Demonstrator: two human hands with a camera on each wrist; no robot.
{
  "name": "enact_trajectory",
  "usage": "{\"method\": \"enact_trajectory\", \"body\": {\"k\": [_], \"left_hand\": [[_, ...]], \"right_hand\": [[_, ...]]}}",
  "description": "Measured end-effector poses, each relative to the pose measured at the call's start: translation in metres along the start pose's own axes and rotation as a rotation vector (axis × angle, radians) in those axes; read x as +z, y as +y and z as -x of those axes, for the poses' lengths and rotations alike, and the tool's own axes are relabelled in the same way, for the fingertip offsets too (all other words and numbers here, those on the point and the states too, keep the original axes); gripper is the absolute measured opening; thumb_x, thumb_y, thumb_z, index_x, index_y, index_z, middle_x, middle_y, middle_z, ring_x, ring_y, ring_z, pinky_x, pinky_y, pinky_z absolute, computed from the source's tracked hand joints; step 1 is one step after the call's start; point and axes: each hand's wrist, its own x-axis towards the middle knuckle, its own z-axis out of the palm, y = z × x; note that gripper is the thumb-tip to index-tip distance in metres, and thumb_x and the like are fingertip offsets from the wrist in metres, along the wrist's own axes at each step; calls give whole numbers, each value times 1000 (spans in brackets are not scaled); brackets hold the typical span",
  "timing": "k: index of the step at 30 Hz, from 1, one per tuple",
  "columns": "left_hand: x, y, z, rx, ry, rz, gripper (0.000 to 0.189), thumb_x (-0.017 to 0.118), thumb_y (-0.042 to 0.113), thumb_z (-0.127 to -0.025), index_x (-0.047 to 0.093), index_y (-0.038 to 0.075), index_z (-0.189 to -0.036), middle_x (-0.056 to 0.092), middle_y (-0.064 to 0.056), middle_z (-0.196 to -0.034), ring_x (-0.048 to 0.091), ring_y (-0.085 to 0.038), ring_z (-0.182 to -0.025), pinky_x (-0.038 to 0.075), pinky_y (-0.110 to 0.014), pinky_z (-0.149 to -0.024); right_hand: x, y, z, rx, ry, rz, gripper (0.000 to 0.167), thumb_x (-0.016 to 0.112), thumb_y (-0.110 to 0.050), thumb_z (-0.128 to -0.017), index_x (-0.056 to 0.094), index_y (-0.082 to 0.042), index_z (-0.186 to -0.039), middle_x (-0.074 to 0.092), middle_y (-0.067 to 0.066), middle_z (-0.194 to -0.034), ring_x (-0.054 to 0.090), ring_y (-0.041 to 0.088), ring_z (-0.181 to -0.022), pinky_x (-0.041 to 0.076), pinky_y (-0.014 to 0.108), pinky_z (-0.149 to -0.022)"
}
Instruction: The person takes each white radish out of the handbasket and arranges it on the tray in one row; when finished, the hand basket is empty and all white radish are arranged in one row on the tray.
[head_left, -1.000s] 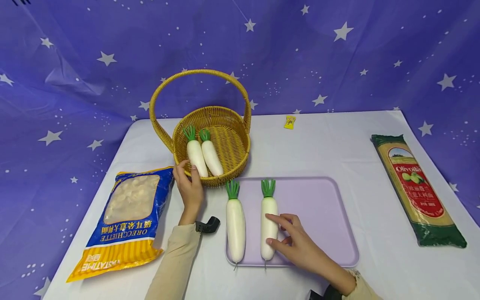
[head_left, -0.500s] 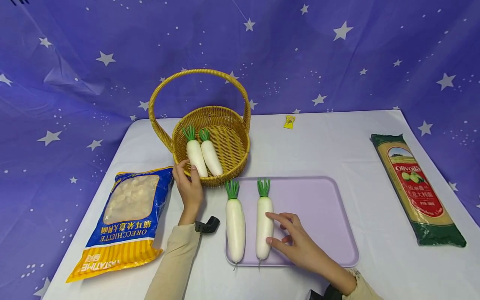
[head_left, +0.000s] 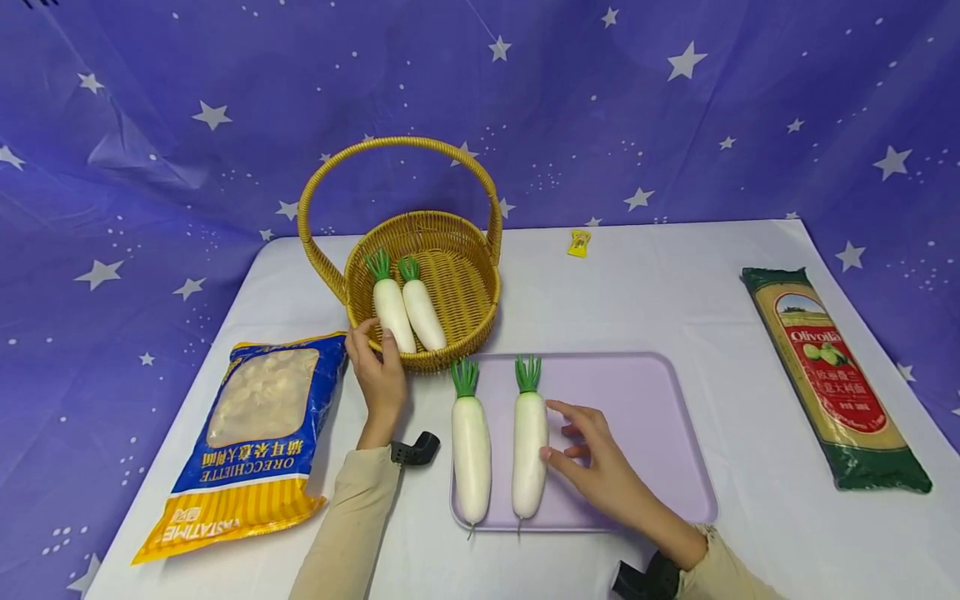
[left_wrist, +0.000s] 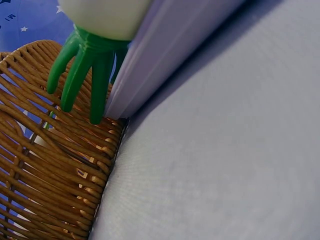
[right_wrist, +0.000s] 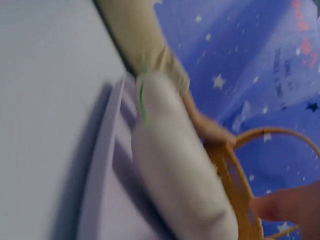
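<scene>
My left hand [head_left: 381, 379] holds the near left rim of a wicker basket [head_left: 476, 333] with a tall handle. Inside it, two white radishes with green tops, a left one [head_left: 392, 315] and a right one [head_left: 424, 317], lie side by side. On the lilac tray [head_left: 630, 392] are two more: a white radish [head_left: 471, 458] along the left edge and another white radish [head_left: 529, 454] just right of it. Beside that second one is my right hand [head_left: 600, 467], fingers spread and holding nothing; whether the fingertips touch it is unclear. The right wrist view shows a blurred radish [right_wrist: 175, 160] close up.
Left of the basket lies a blue and yellow orecchiette bag [head_left: 262, 417]. A spaghetti packet [head_left: 832, 375] is at the far right, and a small yellow wrapped sweet [head_left: 579, 243] near the back edge. A starry purple cloth [head_left: 600, 117] hangs behind the white table.
The second radish on the tray shifted slightly left, nearer the first one. My right hand then drew back a little from it. The left hand and basket stayed put.
</scene>
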Motion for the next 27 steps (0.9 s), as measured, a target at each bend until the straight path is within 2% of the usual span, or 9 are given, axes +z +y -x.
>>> {"method": "enact_trajectory", "body": {"k": [5,7,10,14,16,18,21,23,27], "left_hand": [[1,0,1,1,4,-3,32,45,23,-90,48,7,-117,38,-17,-128,38,-28,-122,29,-46,-100],[1,0,1,2,7,-5,32,46,23,-90,48,6,-117,38,-17,-128,38,-28,-122,29,-45,-100],[1,-1,0,2,7,-9,32,46,23,-90,48,6,-117,38,-16,-128,38,-28,-122,28,-45,-101],[-1,-1,0,-2,9,-9,33,45,24,-90,48,5,-117,38,-16,-127,38,-27,-122,28,-45,-101],[-3,-1,0,-4,13,-8,33,46,24,-90,48,5,-116,38,-16,-127,38,-27,-122,28,-45,-101],[-4,-1,0,-3,18,-3,33,46,23,-90,48,4,-116,38,-16,-127,38,-27,-122,28,-45,-101],[-3,-2,0,3,14,5,33,46,24,-89,48,4,-115,38,-17,-128,36,-28,-124,27,-46,-102],[-2,-1,-1,7,11,11,33,46,24,-89,48,4,-115,37,-19,-128,35,-28,-124,26,-46,-103],[0,0,0,0,6,10,33,46,25,-90,48,5,-115,38,-18,-128,36,-28,-124,27,-45,-102]], "right_hand": [[-14,2,-20,4,146,-152,43,61,-11,-84,46,-4,-124,44,16,-123,51,24,-104,46,19,-80],[-20,-1,-29,23,170,-257,41,59,-8,-85,44,2,-122,46,14,-121,54,18,-102,46,18,-80],[-24,-8,-45,49,155,-490,38,52,-6,-88,40,5,-123,48,9,-116,56,12,-99,47,22,-83],[-22,-22,-73,140,70,-890,27,41,-10,-92,41,-3,-119,49,4,-113,55,15,-102,44,31,-91],[-17,-32,-90,190,33,-1060,25,36,-13,-93,42,-9,-118,48,7,-118,52,18,-108,42,32,-95],[-11,-42,-108,199,-31,-1198,31,32,-17,-95,39,-9,-124,42,11,-129,46,22,-117,37,34,-100],[-3,-56,-136,132,-142,-1343,45,29,-20,-95,29,-6,-138,29,17,-144,33,27,-130,26,37,-108],[1,-63,-155,73,-224,-1402,49,29,-22,-95,24,-6,-142,22,17,-148,25,28,-136,18,38,-112],[13,-72,-189,12,-292,-1398,49,32,-22,-96,26,-8,-142,24,14,-149,22,27,-138,14,39,-113]]}}
